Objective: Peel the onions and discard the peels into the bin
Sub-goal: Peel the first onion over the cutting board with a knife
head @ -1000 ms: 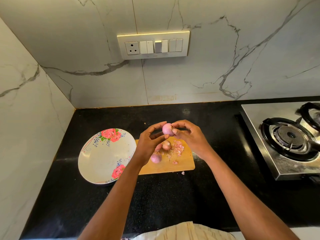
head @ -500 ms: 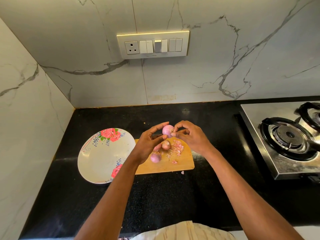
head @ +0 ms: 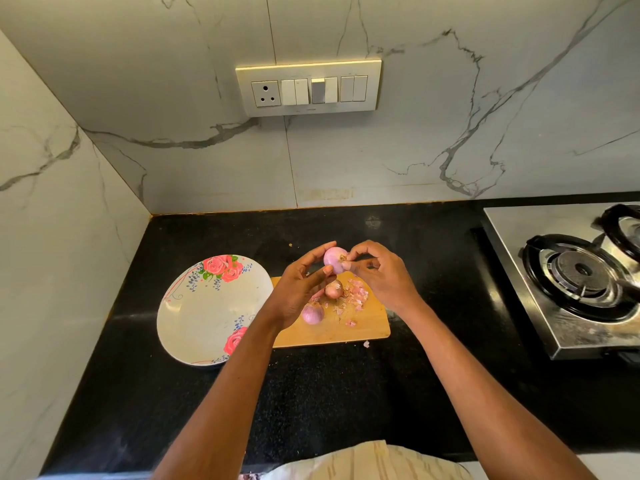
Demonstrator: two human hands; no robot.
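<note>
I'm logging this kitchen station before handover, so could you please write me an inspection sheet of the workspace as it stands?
Surface: black stone counter; wooden chopping board lying on it.
Job's things: held onion above the board; two more onions on the board; loose peels on the board, one scrap on the counter. No bin in view.
Clutter: floral plate left of the board, nothing on it.
Grippers: left hand holds the onion; right hand pinches at its root end.
Cables: nothing seen.
Surroundings: marble wall, switch panel with socket, gas stove at right.
</note>
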